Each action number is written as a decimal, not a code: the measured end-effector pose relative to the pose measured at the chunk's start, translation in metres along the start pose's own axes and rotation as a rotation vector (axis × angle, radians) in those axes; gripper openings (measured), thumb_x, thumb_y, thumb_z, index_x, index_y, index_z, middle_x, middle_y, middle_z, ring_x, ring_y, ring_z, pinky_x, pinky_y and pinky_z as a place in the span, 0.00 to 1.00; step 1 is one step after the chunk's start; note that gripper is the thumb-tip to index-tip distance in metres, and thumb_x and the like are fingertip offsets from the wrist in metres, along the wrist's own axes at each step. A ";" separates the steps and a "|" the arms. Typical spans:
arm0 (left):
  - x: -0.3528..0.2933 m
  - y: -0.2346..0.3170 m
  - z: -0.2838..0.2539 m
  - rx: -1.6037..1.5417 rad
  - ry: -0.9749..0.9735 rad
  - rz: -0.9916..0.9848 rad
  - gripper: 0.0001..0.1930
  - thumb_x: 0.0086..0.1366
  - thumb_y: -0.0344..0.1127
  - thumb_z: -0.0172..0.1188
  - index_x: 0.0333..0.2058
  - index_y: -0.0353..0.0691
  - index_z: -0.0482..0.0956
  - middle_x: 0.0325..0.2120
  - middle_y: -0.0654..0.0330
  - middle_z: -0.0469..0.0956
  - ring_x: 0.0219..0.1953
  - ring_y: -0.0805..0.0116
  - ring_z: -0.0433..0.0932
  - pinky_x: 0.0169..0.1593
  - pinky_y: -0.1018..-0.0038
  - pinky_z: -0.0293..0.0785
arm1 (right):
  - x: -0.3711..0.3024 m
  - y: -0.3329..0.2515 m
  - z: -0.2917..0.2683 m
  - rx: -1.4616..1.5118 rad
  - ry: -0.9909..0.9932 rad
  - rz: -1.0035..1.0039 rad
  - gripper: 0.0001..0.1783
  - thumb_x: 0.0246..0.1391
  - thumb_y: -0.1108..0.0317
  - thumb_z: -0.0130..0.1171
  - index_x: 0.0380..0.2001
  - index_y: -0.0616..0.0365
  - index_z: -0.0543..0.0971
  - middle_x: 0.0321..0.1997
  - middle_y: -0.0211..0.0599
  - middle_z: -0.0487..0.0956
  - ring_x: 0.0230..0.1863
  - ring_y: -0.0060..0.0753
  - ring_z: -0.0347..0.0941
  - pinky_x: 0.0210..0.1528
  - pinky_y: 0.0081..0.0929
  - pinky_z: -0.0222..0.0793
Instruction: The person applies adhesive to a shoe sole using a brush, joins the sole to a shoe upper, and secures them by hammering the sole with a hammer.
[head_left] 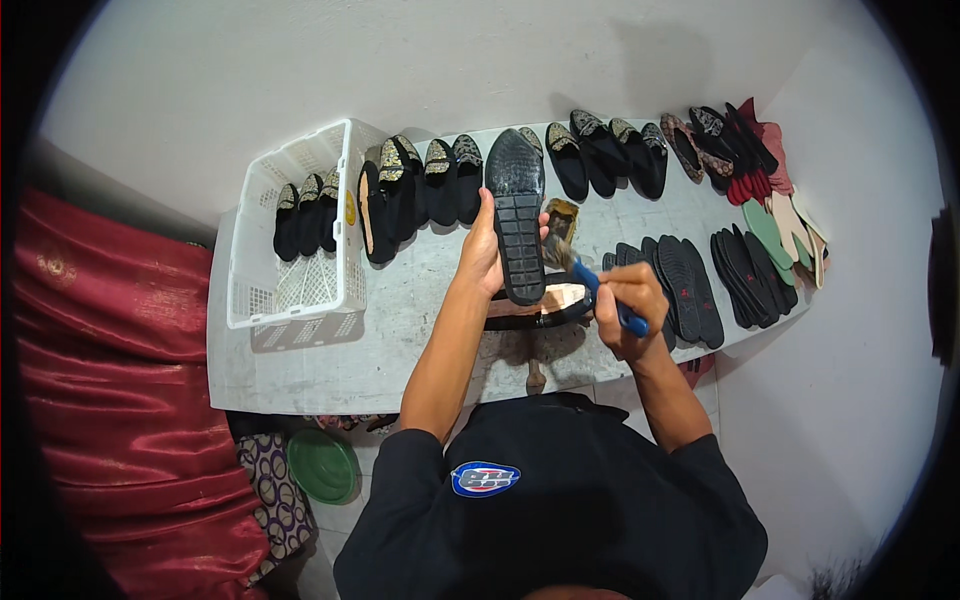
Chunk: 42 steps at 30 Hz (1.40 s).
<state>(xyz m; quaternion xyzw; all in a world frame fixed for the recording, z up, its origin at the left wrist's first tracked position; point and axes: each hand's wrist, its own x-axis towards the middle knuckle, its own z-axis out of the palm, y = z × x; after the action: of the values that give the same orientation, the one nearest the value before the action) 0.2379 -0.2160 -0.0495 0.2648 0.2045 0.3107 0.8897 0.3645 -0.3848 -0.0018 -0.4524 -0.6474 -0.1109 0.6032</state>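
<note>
A black shoe sole [518, 225] with a block-patterned tread is turned up toward me, its toe pointing away. My left hand [483, 245] grips it along its left side and lower part. In my right hand [632, 308] is a paintbrush [586, 277] with a blue handle, its bristles close to the sole's right edge; whether they touch I cannot tell. Below the raised sole, another black shoe with a light insole [555, 302] lies on the table. Behind the brush sits a small yellowish container [562, 217] with dark contents.
A white plastic basket [295, 318] with several black slippers stands on the table's left. More patterned slippers [440, 180] line the back edge. Black soles [680, 290] lie at right, near green and cream cut pieces [775, 235]. A red curtain [120, 400] hangs at left; a green basin [323, 466] is below.
</note>
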 end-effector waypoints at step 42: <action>0.001 -0.004 0.002 -0.195 -0.043 0.297 0.41 0.68 0.69 0.35 0.57 0.32 0.68 0.34 0.55 0.75 0.36 0.64 0.75 0.41 0.73 0.78 | -0.009 -0.009 0.000 0.056 0.107 0.231 0.03 0.51 0.77 0.55 0.25 0.62 0.72 0.27 0.44 0.76 0.21 0.28 0.69 0.25 0.26 0.66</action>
<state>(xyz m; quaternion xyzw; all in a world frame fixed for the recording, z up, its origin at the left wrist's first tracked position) 0.2411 -0.2183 -0.0506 0.2113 0.1131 0.4513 0.8596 0.3565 -0.3941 -0.0065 -0.5004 -0.5606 -0.0465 0.6581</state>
